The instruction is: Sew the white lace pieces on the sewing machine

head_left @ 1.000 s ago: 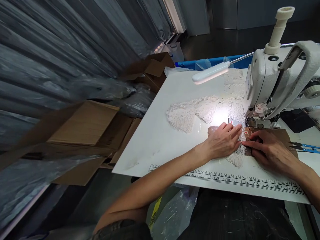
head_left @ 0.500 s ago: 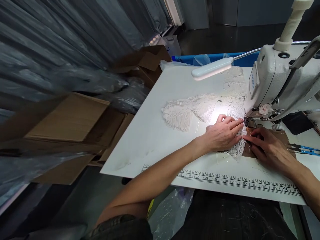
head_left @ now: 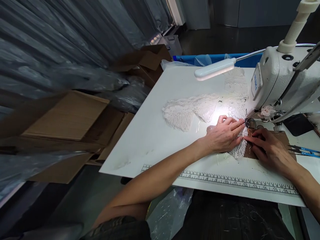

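My left hand (head_left: 223, 135) lies flat on a strip of white lace (head_left: 238, 151), fingers stretched toward the presser foot (head_left: 248, 122) of the white sewing machine (head_left: 277, 83). My right hand (head_left: 268, 148) rests on the lace's right edge and a brown cardboard piece (head_left: 283, 137), fingers extended and pressed down. More white lace (head_left: 190, 111) trails off to the left behind the needle on the white table (head_left: 155, 136).
A white lamp (head_left: 215, 69) on a flexible neck lights the needle area. Blue-handled snips (head_left: 303, 151) lie at the right. A printed ruler (head_left: 237, 183) runs along the table's front edge. Cardboard boxes (head_left: 67, 123) and plastic-wrapped rolls stand at the left.
Both hands have slid forward with the lace, closer to the presser foot. The view has shifted slightly to the left.
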{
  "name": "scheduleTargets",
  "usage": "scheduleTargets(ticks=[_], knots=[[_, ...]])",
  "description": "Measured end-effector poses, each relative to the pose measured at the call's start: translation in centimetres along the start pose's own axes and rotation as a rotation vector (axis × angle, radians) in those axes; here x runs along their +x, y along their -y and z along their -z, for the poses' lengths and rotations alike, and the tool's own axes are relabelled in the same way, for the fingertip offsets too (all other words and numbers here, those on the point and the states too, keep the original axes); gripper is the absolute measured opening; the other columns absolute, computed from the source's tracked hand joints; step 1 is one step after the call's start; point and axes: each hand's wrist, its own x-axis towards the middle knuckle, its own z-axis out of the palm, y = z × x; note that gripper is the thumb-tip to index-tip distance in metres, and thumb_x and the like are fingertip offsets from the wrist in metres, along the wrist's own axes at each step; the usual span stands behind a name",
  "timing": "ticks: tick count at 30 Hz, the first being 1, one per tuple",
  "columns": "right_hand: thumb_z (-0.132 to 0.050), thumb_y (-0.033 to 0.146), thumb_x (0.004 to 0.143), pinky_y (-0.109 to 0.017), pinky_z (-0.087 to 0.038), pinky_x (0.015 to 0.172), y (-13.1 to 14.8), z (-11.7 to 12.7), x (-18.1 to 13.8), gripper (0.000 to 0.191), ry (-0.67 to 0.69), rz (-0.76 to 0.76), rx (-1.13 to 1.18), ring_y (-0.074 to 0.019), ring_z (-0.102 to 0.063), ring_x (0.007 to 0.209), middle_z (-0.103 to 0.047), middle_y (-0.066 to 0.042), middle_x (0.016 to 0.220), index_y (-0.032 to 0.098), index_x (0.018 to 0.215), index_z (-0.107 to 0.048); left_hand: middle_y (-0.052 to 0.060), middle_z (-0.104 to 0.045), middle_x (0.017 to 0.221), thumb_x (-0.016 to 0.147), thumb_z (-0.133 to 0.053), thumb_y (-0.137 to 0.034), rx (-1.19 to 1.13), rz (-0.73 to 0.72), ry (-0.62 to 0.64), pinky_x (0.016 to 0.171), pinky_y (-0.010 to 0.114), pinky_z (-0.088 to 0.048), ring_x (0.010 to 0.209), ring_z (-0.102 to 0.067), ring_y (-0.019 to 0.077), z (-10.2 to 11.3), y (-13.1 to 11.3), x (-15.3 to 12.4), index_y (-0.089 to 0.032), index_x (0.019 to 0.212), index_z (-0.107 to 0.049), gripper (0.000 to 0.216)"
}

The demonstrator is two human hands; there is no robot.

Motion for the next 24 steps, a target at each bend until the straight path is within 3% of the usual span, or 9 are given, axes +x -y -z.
scheduleTargets(ticks=[9, 14, 20, 24], knots=[[-0.047, 0.021, 0.096, -0.033, -0.059, 0.065, 0.08, -0.26, -0.04, 0.033, -0.032, -0.024, -0.021, -0.0213, -0.065, 0.084, -0.062, -0.010, 0.105, 0.027, 0.116, -0.072, 0.015, -0.059, 0.142, 0.104, -0.036, -0.033, -0.069, 0.046, 0.010, 0.096, 0.049, -0.040, 0.114, -0.056, 0.0285, 0.23, -0.28, 0.00, -0.011, 0.128, -0.061, 0.041], [-0.047, 0.021, 0.096, -0.033, -0.060, 0.066, -0.06, -0.46, -0.17, 0.033, -0.048, -0.028, -0.028, -0.0209, -0.066, 0.086, -0.062, -0.009, 0.104, 0.028, 0.116, -0.072, 0.018, -0.060, 0.138, 0.105, -0.036, -0.033, 0.007, 0.039, -0.083, 0.096, 0.048, -0.039, 0.113, -0.057, 0.0284, 0.14, -0.67, -0.04, -0.007, 0.124, -0.061, 0.040], [-0.047, 0.020, 0.097, -0.033, -0.060, 0.068, 0.04, -0.18, -0.07, 0.028, -0.060, -0.004, -0.047, -0.0208, -0.066, 0.087, -0.061, -0.010, 0.104, 0.024, 0.110, -0.072, 0.008, -0.071, 0.102, 0.104, -0.033, -0.019, 0.043, -0.093, -0.105, 0.091, 0.041, -0.040, 0.082, -0.059, 0.0174, 0.19, -0.85, 0.27, -0.013, 0.096, -0.067, 0.036], [-0.045, 0.020, 0.097, -0.032, -0.058, 0.064, 0.32, -0.11, 0.01, 0.030, -0.068, 0.011, -0.074, -0.0211, -0.065, 0.085, -0.061, -0.011, 0.103, 0.023, 0.112, -0.072, 0.008, -0.072, 0.101, 0.104, -0.037, -0.023, -0.008, -0.078, -0.117, 0.093, 0.045, -0.039, 0.082, -0.060, 0.0185, 0.52, -0.78, 0.09, -0.014, 0.095, -0.068, 0.034]])
